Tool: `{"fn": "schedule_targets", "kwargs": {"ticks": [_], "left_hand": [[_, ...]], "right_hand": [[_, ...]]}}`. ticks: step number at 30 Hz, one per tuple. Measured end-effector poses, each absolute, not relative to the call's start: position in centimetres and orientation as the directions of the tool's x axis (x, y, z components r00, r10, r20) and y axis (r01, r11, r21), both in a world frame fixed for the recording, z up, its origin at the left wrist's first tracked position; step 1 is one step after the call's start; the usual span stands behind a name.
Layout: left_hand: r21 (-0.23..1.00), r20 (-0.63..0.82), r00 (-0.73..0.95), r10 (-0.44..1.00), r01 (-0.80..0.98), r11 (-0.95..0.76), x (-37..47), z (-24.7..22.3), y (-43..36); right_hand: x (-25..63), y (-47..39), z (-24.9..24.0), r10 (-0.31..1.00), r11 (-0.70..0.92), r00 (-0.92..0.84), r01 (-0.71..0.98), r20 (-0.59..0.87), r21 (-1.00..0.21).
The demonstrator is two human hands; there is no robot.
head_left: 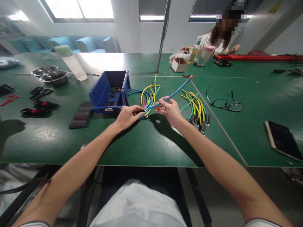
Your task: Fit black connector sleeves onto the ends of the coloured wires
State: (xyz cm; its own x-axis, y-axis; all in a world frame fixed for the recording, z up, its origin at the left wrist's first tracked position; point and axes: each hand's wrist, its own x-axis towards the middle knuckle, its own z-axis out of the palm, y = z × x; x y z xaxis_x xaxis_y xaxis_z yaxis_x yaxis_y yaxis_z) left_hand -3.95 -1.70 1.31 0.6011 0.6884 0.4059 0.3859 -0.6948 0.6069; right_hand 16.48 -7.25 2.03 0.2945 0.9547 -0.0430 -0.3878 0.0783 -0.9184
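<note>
Both hands worked on one blue cable, mid-table, smooth-jacketed, gently curved, its bare coppery end pointing to 2 o'clock. Left hand: fingertips pinched around the cable's lower end, beside small shiny metal pieces; couldn't tell whether it gripped any other wires too. Right hand: thumb and fingers closed on the cable partway up. Hands near each other, not touching.

At 12 o'clock, just behind the cable: looped thin wires, yellow, blue and green, plastic-coated. At 3 o'clock, near the right hand: a fanned bundle of yellow and green wires with stubby black cylindrical sleeves. Farther at 3 o'clock: thin-framed eyeglasses; beyond them, a flat, glossy phone.

At 10 o'clock: an open-fronted blue plastic bin with dark pieces inside; past it, round shiny metal bowls and a translucent, green-capped bottle, tilted in view. At 1 o'clock: a white cardboard box. Tabletop: smooth, green, slightly reflective.
</note>
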Motion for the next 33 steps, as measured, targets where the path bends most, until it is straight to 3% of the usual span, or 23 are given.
{"fn": "schedule_targets", "kwargs": {"ticks": [13, 33], "left_hand": [[0.608, 0.405, 0.607, 0.684, 0.381, -0.697, -4.05, 1.20, -1.61], [0.584, 0.434, 0.586, 0.684, 0.394, -0.709, -4.21, 1.69, -1.71]], "right_hand": [[16.65, -7.39, 1.66, 0.979, 0.084, 0.203, -0.312, 0.020, -0.946], [16.64, -7.27, 1.57, 0.968, 0.112, 0.243, -0.221, 0.057, -0.969]]}}
